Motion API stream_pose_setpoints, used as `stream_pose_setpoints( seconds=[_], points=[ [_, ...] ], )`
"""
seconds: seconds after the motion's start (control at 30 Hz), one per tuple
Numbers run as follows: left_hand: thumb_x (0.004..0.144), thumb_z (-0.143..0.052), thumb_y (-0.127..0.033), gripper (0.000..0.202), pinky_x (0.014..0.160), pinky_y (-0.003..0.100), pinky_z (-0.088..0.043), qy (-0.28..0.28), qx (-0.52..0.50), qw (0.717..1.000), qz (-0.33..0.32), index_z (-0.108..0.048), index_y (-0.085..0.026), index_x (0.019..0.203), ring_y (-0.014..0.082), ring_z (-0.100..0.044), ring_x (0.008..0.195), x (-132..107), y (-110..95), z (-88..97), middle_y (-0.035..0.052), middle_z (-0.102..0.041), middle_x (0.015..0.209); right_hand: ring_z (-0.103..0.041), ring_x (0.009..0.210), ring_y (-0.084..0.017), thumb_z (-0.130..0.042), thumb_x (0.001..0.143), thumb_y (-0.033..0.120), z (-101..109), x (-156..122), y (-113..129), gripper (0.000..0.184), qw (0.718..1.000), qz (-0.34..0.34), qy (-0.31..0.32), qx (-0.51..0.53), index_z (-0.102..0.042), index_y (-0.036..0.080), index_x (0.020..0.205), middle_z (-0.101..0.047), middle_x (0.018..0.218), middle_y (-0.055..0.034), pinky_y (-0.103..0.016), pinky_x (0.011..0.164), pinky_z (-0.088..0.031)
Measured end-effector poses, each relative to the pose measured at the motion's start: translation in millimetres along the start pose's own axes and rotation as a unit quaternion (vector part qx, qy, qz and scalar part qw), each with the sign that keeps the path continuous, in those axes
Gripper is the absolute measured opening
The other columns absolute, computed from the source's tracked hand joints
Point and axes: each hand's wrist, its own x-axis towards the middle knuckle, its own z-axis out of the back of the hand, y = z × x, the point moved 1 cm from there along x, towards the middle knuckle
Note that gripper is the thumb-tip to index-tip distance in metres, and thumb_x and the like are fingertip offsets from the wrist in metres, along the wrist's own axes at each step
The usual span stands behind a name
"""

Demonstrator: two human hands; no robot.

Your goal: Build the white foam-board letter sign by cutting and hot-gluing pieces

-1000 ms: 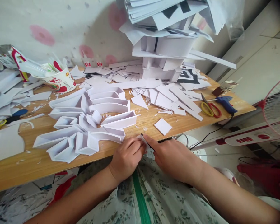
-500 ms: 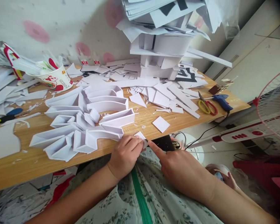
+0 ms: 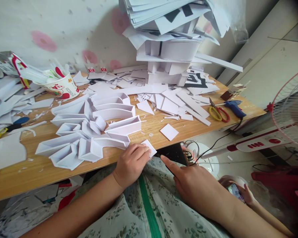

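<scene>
My left hand (image 3: 132,162) pinches a small white foam board piece (image 3: 149,148) at the table's front edge, fingers on top of it. In my right hand (image 3: 196,183) is a craft knife (image 3: 158,155); the index finger stretches along it and only its dark tip and a bit of its edge show. That tip is just off the right corner of the foam board piece. A loose white square (image 3: 169,132) lies on the table beyond. Left of my hands stand several hollow white foam board shapes (image 3: 89,148) with upright walls, close together.
Scissors (image 3: 219,113) and a blue glue gun (image 3: 234,108) lie at the table's right end. White offcuts (image 3: 173,102) and a tall stack of white pieces (image 3: 169,53) are behind. A paper cup (image 3: 62,87) stands back left. At right are a fan (image 3: 290,109) and another person's hand (image 3: 248,195) with a phone.
My right hand has drawn the knife down and right, away from the foam board piece. My left hand still holds the piece, with more of it showing. The view has shifted slightly.
</scene>
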Motion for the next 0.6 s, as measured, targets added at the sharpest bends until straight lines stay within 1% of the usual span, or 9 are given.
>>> stream_pose_setpoints(
  seconds=[0.1, 0.17, 0.2, 0.27, 0.33, 0.4, 0.5, 0.57, 0.6],
  points=[
    [0.084, -0.063, -0.009, 0.010, 0.085, 0.036, -0.055, -0.002, 0.001, 1.000, -0.006, -0.066, -0.014, 0.093, 0.0203, -0.063, 0.093, -1, -1, -0.6, 0.0066, -0.071, 0.090, -0.069, 0.066, -0.020, -0.045, 0.084, 0.013, 1, -6, -11, 0.065, 0.992, -0.013, -0.016, 0.123, -0.036, 0.026, 0.147, -0.074, 0.082, -0.0041, -0.027, 0.060, -0.050],
    [0.083, -0.064, -0.009, 0.013, 0.083, 0.035, -0.055, -0.013, 0.010, 1.000, -0.009, -0.066, -0.015, 0.094, 0.0198, -0.063, 0.092, -2, -4, 1.4, 0.0061, -0.071, 0.091, -0.066, 0.061, -0.018, -0.047, 0.087, 0.021, 4, -4, -19, 0.065, 0.962, -0.053, -0.046, 0.265, -0.029, 0.026, 0.149, -0.073, 0.089, -0.0044, -0.028, 0.058, -0.051],
    [0.082, -0.065, -0.009, 0.015, 0.080, 0.034, -0.055, -0.024, 0.016, 1.000, -0.012, -0.067, -0.016, 0.095, 0.0191, -0.063, 0.089, -2, -6, 3.7, 0.0053, -0.072, 0.091, -0.063, 0.056, -0.016, -0.049, 0.087, 0.026, 5, 0, -21, 0.066, 0.932, -0.076, -0.061, 0.350, -0.026, 0.024, 0.150, -0.071, 0.090, -0.0044, -0.028, 0.055, -0.050],
    [0.080, -0.068, -0.010, 0.021, 0.074, 0.031, -0.054, -0.056, 0.019, 0.998, -0.021, -0.066, -0.018, 0.100, 0.0167, -0.062, 0.081, -1, -10, 11.6, 0.0038, -0.073, 0.093, -0.055, 0.049, -0.013, -0.056, 0.085, 0.034, 6, 12, -22, 0.067, 0.846, -0.100, -0.081, 0.517, -0.030, 0.020, 0.145, -0.066, 0.087, -0.0028, -0.026, 0.048, -0.048],
    [0.079, -0.069, -0.009, 0.025, 0.072, 0.027, -0.054, -0.075, -0.004, 0.996, -0.037, -0.066, -0.017, 0.102, 0.0152, -0.062, 0.079, 1, -14, 23.1, 0.0037, -0.073, 0.093, -0.051, 0.047, -0.010, -0.062, 0.081, 0.040, 6, 29, -15, 0.059, 0.758, -0.086, -0.077, 0.642, -0.042, 0.018, 0.132, -0.061, 0.082, 0.0003, -0.024, 0.044, -0.045],
    [0.080, -0.068, -0.008, 0.024, 0.077, 0.026, -0.055, -0.068, -0.032, 0.996, -0.054, -0.065, -0.014, 0.103, 0.0154, -0.064, 0.084, 2, -16, 36.3, 0.0050, -0.072, 0.093, -0.049, 0.046, -0.008, -0.068, 0.077, 0.043, 7, 46, -4, 0.053, 0.692, -0.055, -0.063, 0.718, -0.048, 0.018, 0.119, -0.057, 0.076, 0.0036, -0.021, 0.043, -0.043],
    [0.084, -0.063, -0.008, 0.023, 0.085, 0.025, -0.055, -0.044, -0.036, 0.997, -0.055, -0.064, -0.013, 0.106, 0.0162, -0.066, 0.092, 4, -18, 54.4, 0.0064, -0.072, 0.095, -0.048, 0.050, -0.007, -0.075, 0.070, 0.042, 12, 63, 13, 0.052, 0.623, -0.013, -0.048, 0.781, -0.051, 0.019, 0.110, -0.054, 0.072, 0.0059, -0.019, 0.045, -0.042],
    [0.084, -0.063, -0.010, 0.024, 0.084, 0.025, -0.055, -0.048, -0.030, 0.998, -0.024, -0.063, -0.016, 0.107, 0.0157, -0.066, 0.092, 3, -18, 63.1, 0.0059, -0.070, 0.096, -0.048, 0.053, -0.007, -0.078, 0.067, 0.039, 15, 69, 21, 0.054, 0.596, 0.002, -0.049, 0.802, -0.051, 0.019, 0.110, -0.052, 0.072, 0.0064, -0.019, 0.049, -0.043],
    [0.084, -0.065, -0.014, 0.023, 0.083, 0.025, -0.056, -0.055, -0.038, 0.998, 0.007, -0.063, -0.018, 0.106, 0.0161, -0.066, 0.092, 1, -19, 66.1, 0.0061, -0.069, 0.097, -0.048, 0.054, -0.007, -0.079, 0.067, 0.037, 16, 70, 23, 0.056, 0.590, 0.010, -0.051, 0.806, -0.050, 0.020, 0.112, -0.052, 0.073, 0.0067, -0.020, 0.050, -0.043]
  ],
)
